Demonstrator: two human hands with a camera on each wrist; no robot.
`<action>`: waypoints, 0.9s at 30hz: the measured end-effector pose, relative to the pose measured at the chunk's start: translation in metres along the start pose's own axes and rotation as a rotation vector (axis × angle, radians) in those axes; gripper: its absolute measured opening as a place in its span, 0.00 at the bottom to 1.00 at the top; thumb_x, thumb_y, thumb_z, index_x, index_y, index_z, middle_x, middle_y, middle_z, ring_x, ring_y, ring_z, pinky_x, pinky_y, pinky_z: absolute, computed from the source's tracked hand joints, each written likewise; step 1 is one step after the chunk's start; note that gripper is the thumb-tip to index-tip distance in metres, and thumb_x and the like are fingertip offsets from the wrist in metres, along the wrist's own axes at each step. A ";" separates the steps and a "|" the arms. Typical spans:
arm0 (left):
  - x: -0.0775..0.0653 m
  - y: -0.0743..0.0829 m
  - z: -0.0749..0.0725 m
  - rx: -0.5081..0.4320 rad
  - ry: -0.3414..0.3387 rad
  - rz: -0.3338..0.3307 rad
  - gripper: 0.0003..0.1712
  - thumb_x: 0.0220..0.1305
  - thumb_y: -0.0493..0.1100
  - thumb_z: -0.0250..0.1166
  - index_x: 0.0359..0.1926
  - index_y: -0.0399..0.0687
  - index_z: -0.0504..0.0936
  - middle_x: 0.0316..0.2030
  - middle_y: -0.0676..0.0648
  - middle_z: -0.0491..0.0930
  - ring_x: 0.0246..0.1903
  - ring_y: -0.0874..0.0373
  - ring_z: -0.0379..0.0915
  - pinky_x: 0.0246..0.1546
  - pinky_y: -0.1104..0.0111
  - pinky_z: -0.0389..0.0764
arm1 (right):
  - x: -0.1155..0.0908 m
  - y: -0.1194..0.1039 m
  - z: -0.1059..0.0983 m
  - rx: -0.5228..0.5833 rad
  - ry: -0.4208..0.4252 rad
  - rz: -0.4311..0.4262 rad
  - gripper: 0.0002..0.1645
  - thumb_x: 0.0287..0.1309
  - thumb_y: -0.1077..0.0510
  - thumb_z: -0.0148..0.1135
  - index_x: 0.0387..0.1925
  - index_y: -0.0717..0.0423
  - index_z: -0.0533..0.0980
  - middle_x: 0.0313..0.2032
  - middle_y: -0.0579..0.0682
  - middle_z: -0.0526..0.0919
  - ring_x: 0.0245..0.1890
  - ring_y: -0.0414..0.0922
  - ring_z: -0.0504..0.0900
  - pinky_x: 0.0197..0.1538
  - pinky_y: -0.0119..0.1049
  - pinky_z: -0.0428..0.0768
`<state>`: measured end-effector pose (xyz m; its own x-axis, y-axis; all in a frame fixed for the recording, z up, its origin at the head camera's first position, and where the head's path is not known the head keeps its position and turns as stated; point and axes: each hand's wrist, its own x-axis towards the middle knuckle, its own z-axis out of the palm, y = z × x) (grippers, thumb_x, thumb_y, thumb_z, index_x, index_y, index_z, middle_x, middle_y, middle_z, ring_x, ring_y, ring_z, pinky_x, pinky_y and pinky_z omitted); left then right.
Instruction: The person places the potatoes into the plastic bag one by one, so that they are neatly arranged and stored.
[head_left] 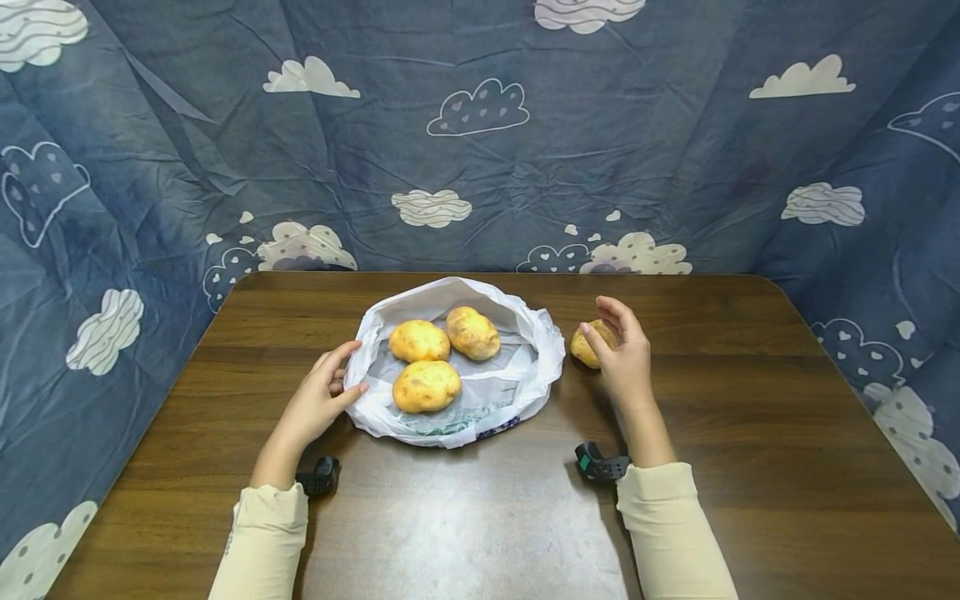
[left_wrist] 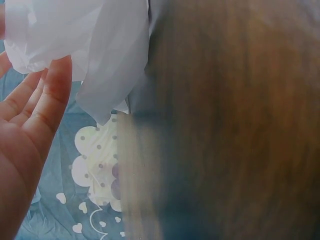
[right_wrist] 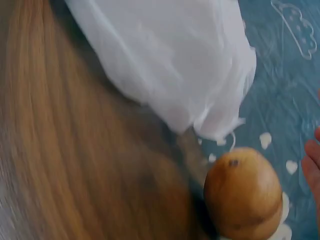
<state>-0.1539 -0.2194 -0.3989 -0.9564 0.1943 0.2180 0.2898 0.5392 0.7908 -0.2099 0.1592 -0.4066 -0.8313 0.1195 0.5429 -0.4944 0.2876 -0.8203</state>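
A white plastic bag (head_left: 551, 354) lies on the table with its mouth spread wide. Inside it are three yellow potatoes: one at the back left (head_left: 419, 341), one at the back right (head_left: 473, 333) and one in front (head_left: 427, 387). My left hand (head_left: 322, 396) touches the bag's left rim, its fingers extended along the white plastic (left_wrist: 115, 55) in the left wrist view. To the right of the bag sits another potato (head_left: 584, 350), partly hidden by my right hand (head_left: 626, 362), whose spread fingers and thumb arch beside it. That potato (right_wrist: 242, 195) shows whole in the right wrist view, apart from the fingers.
The brown wooden table (head_left: 750, 433) extends to both sides. A blue cloth with white clouds (head_left: 480, 167) hangs behind its far edge. Black wrist devices sit at my left wrist (head_left: 321, 477) and right wrist (head_left: 600, 463).
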 end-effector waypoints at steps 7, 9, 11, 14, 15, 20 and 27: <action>0.000 -0.001 0.000 -0.012 -0.002 -0.001 0.33 0.53 0.26 0.61 0.60 0.29 0.60 0.48 0.29 0.64 0.43 0.36 0.69 0.42 0.51 0.74 | -0.001 0.017 -0.009 -0.051 0.049 0.001 0.24 0.49 0.75 0.59 0.50 0.77 0.66 0.51 0.68 0.68 0.53 0.59 0.67 0.58 0.51 0.62; 0.000 -0.001 0.000 -0.012 -0.001 0.000 0.32 0.53 0.26 0.61 0.60 0.29 0.60 0.48 0.29 0.64 0.43 0.36 0.69 0.42 0.51 0.73 | -0.002 0.031 -0.012 -0.070 0.058 0.001 0.25 0.49 0.73 0.60 0.51 0.75 0.67 0.52 0.66 0.68 0.54 0.57 0.67 0.58 0.49 0.62; 0.000 0.000 0.000 -0.007 -0.002 -0.001 0.32 0.54 0.26 0.61 0.60 0.29 0.60 0.48 0.29 0.64 0.43 0.36 0.68 0.42 0.50 0.73 | -0.003 0.044 -0.015 -0.097 0.063 0.015 0.25 0.49 0.71 0.61 0.51 0.72 0.67 0.52 0.64 0.68 0.54 0.56 0.67 0.59 0.45 0.63; 0.000 0.000 0.000 0.000 -0.004 -0.003 0.32 0.54 0.26 0.61 0.60 0.29 0.60 0.48 0.29 0.64 0.43 0.36 0.68 0.42 0.50 0.73 | -0.005 0.064 -0.018 -0.124 0.061 0.067 0.26 0.50 0.68 0.63 0.53 0.68 0.68 0.53 0.60 0.69 0.55 0.52 0.67 0.59 0.39 0.63; 0.000 0.000 0.000 0.002 -0.005 -0.003 0.32 0.54 0.26 0.61 0.60 0.29 0.60 0.48 0.29 0.64 0.43 0.36 0.68 0.42 0.50 0.73 | -0.005 0.065 -0.019 -0.129 0.061 0.082 0.27 0.50 0.68 0.63 0.53 0.68 0.68 0.53 0.60 0.69 0.54 0.52 0.67 0.59 0.38 0.63; 0.000 -0.001 0.000 0.011 0.000 -0.001 0.32 0.53 0.26 0.61 0.60 0.30 0.61 0.48 0.29 0.64 0.42 0.36 0.69 0.42 0.50 0.73 | -0.009 0.055 -0.019 -0.097 0.057 0.129 0.27 0.50 0.70 0.61 0.53 0.73 0.65 0.53 0.67 0.67 0.54 0.60 0.64 0.60 0.48 0.59; 0.000 0.000 0.000 0.005 0.001 0.000 0.32 0.53 0.26 0.61 0.60 0.30 0.60 0.48 0.29 0.64 0.43 0.36 0.69 0.42 0.50 0.73 | -0.010 0.045 -0.020 -0.081 -0.001 0.267 0.32 0.52 0.66 0.61 0.57 0.72 0.61 0.56 0.68 0.63 0.58 0.58 0.60 0.61 0.50 0.57</action>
<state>-0.1539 -0.2193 -0.3988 -0.9566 0.1931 0.2183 0.2895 0.5433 0.7880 -0.2188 0.1896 -0.4448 -0.9298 0.1999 0.3091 -0.2359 0.3212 -0.9172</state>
